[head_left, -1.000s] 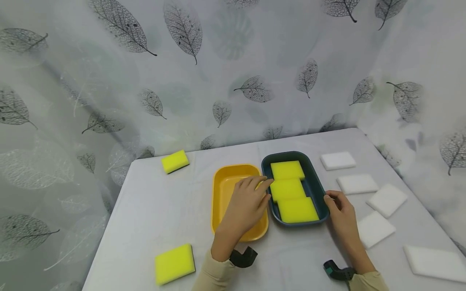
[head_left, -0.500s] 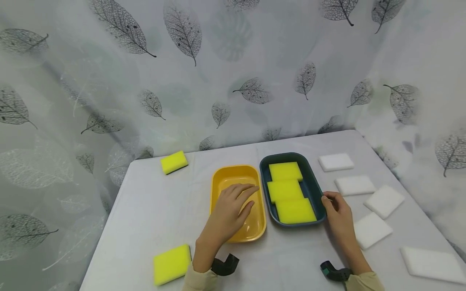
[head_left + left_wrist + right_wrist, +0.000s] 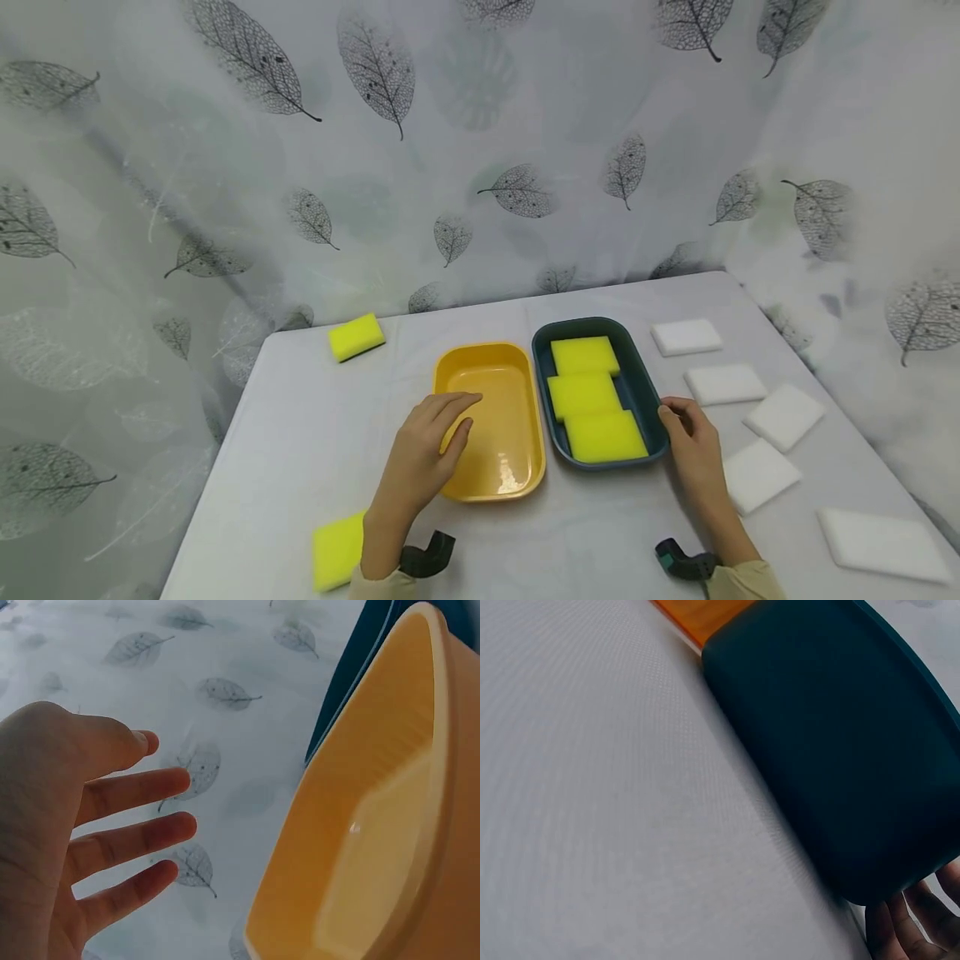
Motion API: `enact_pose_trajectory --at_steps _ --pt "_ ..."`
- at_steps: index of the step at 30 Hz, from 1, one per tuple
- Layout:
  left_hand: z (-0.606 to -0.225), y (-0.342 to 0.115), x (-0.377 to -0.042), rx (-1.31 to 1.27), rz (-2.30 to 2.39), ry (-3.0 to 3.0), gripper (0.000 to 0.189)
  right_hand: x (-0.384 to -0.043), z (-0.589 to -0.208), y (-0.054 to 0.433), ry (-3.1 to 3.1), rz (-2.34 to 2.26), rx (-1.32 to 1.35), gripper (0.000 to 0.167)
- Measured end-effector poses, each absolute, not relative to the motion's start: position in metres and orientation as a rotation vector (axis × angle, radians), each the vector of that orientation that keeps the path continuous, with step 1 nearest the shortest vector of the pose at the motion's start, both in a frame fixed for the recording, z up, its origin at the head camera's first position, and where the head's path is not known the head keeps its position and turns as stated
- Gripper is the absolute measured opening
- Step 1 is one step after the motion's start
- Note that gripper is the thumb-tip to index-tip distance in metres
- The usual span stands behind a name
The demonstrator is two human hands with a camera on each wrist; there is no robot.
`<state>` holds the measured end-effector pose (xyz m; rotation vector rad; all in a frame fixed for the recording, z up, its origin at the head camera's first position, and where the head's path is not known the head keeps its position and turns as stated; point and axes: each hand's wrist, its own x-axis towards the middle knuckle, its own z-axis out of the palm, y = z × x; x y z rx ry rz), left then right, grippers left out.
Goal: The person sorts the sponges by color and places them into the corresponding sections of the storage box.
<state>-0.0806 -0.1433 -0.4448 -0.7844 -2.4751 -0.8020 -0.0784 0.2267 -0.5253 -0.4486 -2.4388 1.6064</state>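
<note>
My left hand (image 3: 420, 454) hovers by the left rim of the yellow tray (image 3: 504, 429). It holds nothing; in the left wrist view its fingers (image 3: 142, 841) are spread and fairly straight. With thumb and fingers, my right hand (image 3: 697, 442) grips the right rim of the dark teal tray (image 3: 639, 385). Fingers (image 3: 922, 919) touch that tray's outer wall in the right wrist view. Inside the teal tray lie three yellow sponges (image 3: 606, 437), overlapping in a row. Partly behind my left wrist, another yellow sponge (image 3: 333, 554) lies on the table.
One more yellow sponge (image 3: 356, 337) with a dark underside lies at the far left of the white table (image 3: 300, 433). Several white sponge blocks (image 3: 761, 475) are spread along the right side. A leaf-patterned curtain (image 3: 360, 208) hangs behind the table.
My left hand has moved left, from the gap between the trays to the yellow tray's left rim. My right hand stays on the teal tray, and the sponges keep their places.
</note>
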Motion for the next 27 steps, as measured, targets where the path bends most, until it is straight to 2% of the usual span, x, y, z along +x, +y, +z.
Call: enact_pose_trajectory --at_steps 14,27 --pt "-0.46 -0.176 -0.072 -0.548 -0.848 -2.541 0.038 -0.08 -0.529 0.23 -2.433 1.613 -0.427 0.041" --pt "-0.472 -0.193 -0.058 -0.469 -0.733 -2.512 0.041 -0.081 -0.527 0.229 -2.436 1.623 -0.42 0.043"
